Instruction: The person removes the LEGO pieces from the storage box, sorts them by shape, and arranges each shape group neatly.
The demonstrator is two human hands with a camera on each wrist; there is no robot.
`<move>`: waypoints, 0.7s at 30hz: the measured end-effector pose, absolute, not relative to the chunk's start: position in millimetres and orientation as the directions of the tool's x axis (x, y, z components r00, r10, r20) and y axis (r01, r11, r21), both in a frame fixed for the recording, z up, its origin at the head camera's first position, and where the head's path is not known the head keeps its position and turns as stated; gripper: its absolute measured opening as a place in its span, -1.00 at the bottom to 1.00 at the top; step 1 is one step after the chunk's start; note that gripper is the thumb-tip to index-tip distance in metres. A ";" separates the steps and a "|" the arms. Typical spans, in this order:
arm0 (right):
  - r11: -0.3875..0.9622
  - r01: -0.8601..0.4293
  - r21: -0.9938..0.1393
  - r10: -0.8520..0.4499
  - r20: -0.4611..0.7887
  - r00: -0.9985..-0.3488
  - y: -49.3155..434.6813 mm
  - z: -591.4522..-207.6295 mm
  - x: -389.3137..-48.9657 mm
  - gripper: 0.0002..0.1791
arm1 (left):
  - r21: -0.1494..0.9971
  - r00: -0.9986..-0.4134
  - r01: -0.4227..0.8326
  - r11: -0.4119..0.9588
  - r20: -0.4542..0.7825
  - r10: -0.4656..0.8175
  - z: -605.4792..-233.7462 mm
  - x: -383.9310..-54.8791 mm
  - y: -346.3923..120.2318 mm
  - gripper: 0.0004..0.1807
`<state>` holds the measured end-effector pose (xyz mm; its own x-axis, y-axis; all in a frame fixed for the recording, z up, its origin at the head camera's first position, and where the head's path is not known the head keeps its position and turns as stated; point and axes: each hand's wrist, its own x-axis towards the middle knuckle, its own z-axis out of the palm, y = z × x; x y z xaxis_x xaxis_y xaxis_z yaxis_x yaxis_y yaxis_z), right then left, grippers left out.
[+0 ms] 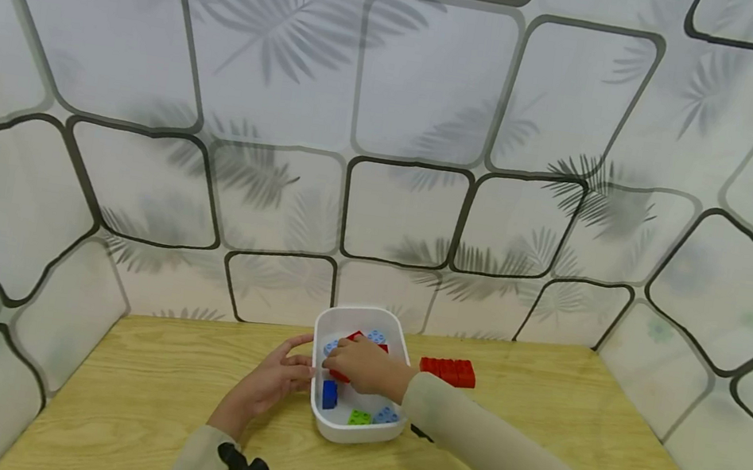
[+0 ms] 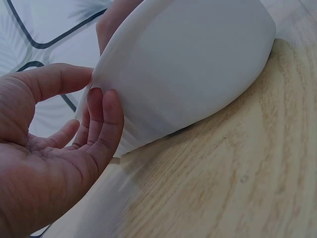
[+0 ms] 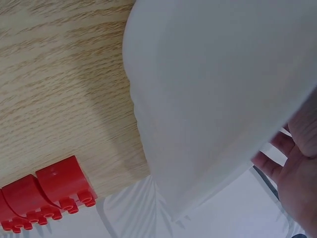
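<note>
Your right hand (image 1: pixel 364 365): down inside the tub, fingers bent over the red bricks (image 1: pixel 340 377); whether they pinch one, you cannot tell, as the hand itself covers the contact.
Your left hand (image 1: pixel 275 381): at the tub's left wall, fingers spread and loosely curved, fingertips touching the outside, none wrapped round anything.
White tub (image 1: pixel 359 435): between your hands, upright on the table, open side up; long axis runs from you toward the backdrop, far end leaning slightly left.
Tub contents, near end: dark blue brick (image 1: pixel 329 395) by the left wall; green brick (image 1: pixel 359 418) just beside a light blue brick (image 1: pixel 386 415), studs up.
Tub contents, far end: more light blue bricks (image 1: pixel 376 337), studs up, around the red ones.
In the way: your right hand hides the tub's middle; your right sleeve (image 1: pixel 497 453) passes over its right rim.
Red row (image 1: pixel 447 371): outside the tub, to its right, apart from it; long axis left to right, studs toward the backdrop.
Left cuff: black device (image 1: pixel 243 465).
Surface: wood-grain table (image 1: pixel 128 409).
Behind: patterned backdrop (image 1: pixel 408 215) with leaf prints.
</note>
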<state>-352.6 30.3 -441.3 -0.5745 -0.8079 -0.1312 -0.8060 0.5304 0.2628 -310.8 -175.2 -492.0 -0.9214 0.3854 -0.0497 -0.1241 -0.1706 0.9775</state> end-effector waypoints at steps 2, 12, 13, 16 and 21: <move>0.525 -0.804 0.279 -0.809 -0.130 -0.573 29.7 -441.0 -352.0 -0.51 | 0.977 -0.921 -0.123 -0.173 -0.048 0.386 -492.0 -310.8 -175.2 -0.18; 0.510 -0.794 0.330 -0.816 -0.108 -0.568 35.5 -429.3 -348.9 -0.65 | 0.977 -0.921 -0.130 -0.169 -0.055 0.387 -494.1 -311.2 -175.6 -0.17; 0.513 -0.793 0.328 -0.816 -0.101 -0.569 36.6 -428.0 -349.1 -0.67 | 0.977 -0.921 -0.131 -0.168 -0.057 0.385 -494.1 -311.3 -175.5 -0.17; 0.536 -0.789 0.301 -0.807 -0.094 -0.583 40.3 -423.9 -349.6 -0.65 | 0.978 -0.924 -0.132 -0.163 -0.063 0.376 -493.8 -311.6 -174.9 -0.17; 0.567 -0.781 0.263 -0.792 -0.085 -0.604 50.4 -421.4 -353.2 -0.53 | 0.978 -0.928 -0.133 -0.158 -0.068 0.367 -492.6 -312.1 -173.9 -0.17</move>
<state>-353.2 50.4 -421.4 -0.6042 -0.7923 -0.0851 -0.7806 0.5670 0.2630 -312.1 -173.9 -492.6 -0.9279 0.3666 -0.0675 -0.1335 -0.1576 0.9784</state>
